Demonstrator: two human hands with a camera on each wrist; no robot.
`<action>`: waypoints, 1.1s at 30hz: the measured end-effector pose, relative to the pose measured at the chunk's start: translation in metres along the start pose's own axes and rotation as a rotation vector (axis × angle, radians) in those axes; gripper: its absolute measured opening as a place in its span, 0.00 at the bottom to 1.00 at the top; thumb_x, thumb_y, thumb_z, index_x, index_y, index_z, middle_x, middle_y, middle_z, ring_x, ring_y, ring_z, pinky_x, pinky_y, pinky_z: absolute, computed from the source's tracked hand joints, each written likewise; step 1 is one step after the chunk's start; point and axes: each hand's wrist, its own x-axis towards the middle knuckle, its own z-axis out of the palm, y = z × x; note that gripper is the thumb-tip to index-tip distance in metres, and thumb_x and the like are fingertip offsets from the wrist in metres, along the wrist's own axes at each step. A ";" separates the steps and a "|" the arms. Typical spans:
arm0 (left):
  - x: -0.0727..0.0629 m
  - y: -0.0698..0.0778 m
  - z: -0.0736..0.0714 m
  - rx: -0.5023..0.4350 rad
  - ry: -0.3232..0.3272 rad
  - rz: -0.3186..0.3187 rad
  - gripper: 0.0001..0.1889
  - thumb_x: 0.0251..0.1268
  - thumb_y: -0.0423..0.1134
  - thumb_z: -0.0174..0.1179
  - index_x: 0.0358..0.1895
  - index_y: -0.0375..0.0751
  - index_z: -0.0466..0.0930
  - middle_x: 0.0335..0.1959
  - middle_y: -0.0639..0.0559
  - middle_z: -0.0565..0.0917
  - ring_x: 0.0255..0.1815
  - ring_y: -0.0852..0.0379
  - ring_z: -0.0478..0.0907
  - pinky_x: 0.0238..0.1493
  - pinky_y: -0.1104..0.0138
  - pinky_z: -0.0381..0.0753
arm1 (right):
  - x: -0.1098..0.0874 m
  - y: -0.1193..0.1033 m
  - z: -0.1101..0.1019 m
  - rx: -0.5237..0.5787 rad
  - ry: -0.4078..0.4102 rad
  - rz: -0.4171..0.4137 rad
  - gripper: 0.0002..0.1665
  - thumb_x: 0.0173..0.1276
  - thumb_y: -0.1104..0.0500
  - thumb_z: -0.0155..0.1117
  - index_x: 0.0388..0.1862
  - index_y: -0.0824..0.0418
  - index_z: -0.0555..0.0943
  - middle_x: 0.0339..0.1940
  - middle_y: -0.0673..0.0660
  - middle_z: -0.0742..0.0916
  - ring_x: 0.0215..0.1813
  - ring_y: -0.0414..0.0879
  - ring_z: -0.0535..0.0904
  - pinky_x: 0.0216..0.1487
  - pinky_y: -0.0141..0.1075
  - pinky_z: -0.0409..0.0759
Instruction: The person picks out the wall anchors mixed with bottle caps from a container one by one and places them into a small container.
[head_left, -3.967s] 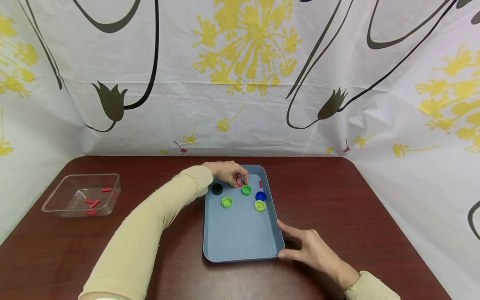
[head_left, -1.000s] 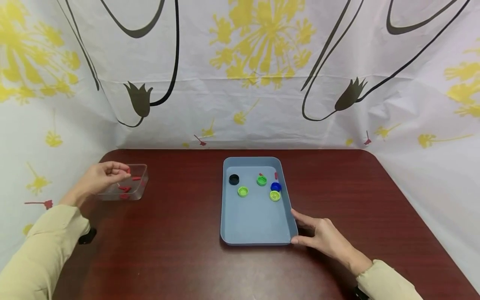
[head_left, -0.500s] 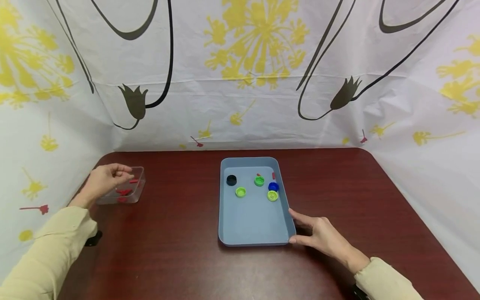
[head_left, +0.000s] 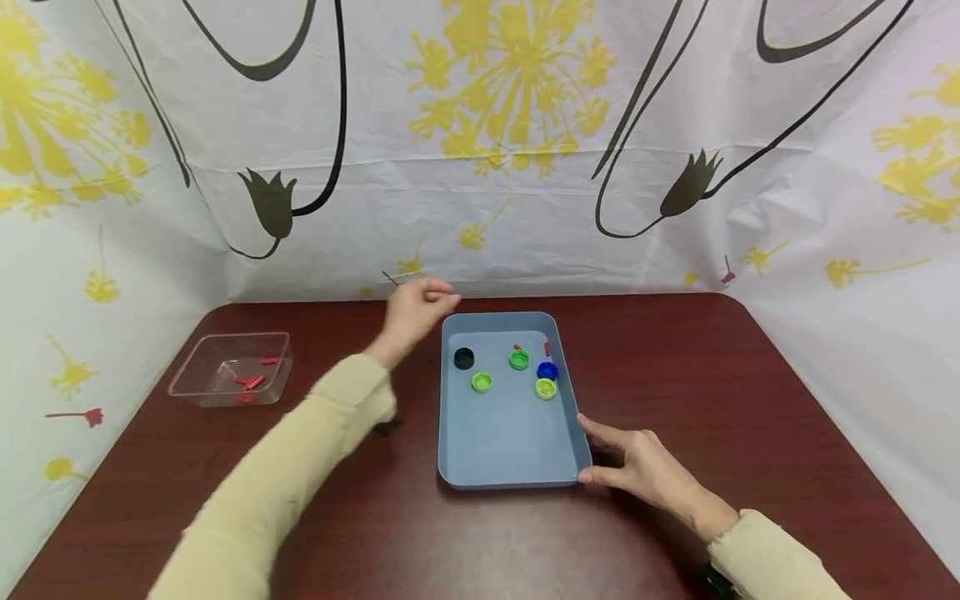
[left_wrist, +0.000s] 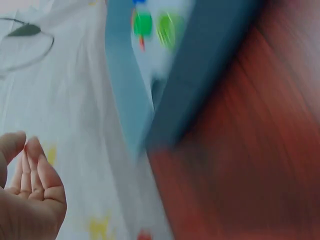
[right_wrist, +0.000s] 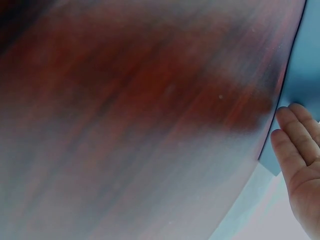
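My left hand [head_left: 416,310] is over the back of the table, just left of the blue-grey tray [head_left: 517,485]. Its thumb and fingertips come together in a pinch; whatever small red piece lies between them is hidden now. The left wrist view shows the same hand [left_wrist: 32,190] beside the tray's corner. With straight fingers and thumb, my right hand [head_left: 648,475] touches the tray's near right corner. Inside the tray lie bottle caps: black [head_left: 464,358], light green [head_left: 482,382], green [head_left: 518,359], blue [head_left: 547,371] and yellow-green [head_left: 546,388]. Small red pieces lie near the green cap [head_left: 517,347] and farther right [head_left: 547,349].
A clear plastic box [head_left: 191,392] stands at the left on the dark red-brown table [head_left: 360,517], with several small red pieces [head_left: 255,382] inside. White patterned cloth [head_left: 517,225] rises behind the table and along both sides.
From the tray, my left hand went to the clear box, where a red piece showed at its fingertips, then swung right toward the tray. My right hand stayed at the tray's corner.
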 end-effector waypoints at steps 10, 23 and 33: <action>0.003 0.014 0.082 -0.034 0.074 -0.076 0.12 0.60 0.40 0.64 0.45 0.38 0.82 0.37 0.46 0.86 0.40 0.51 0.82 0.42 0.62 0.79 | 0.000 0.000 -0.001 -0.011 -0.013 0.009 0.44 0.56 0.47 0.69 0.65 0.70 0.68 0.53 0.63 0.83 0.51 0.48 0.82 0.44 0.33 0.81; 0.000 -0.002 0.118 0.075 0.095 -0.114 0.10 0.60 0.34 0.63 0.44 0.34 0.82 0.37 0.44 0.86 0.40 0.50 0.82 0.43 0.61 0.80 | -0.001 -0.001 -0.001 0.001 -0.018 0.014 0.45 0.56 0.46 0.69 0.66 0.70 0.68 0.52 0.62 0.84 0.52 0.49 0.82 0.44 0.34 0.81; 0.003 -0.014 0.132 0.157 0.051 -0.111 0.11 0.59 0.34 0.64 0.45 0.37 0.81 0.38 0.46 0.86 0.41 0.51 0.82 0.43 0.61 0.80 | -0.001 -0.001 -0.003 -0.003 -0.018 0.018 0.45 0.56 0.45 0.68 0.66 0.69 0.67 0.53 0.62 0.84 0.52 0.48 0.82 0.45 0.35 0.81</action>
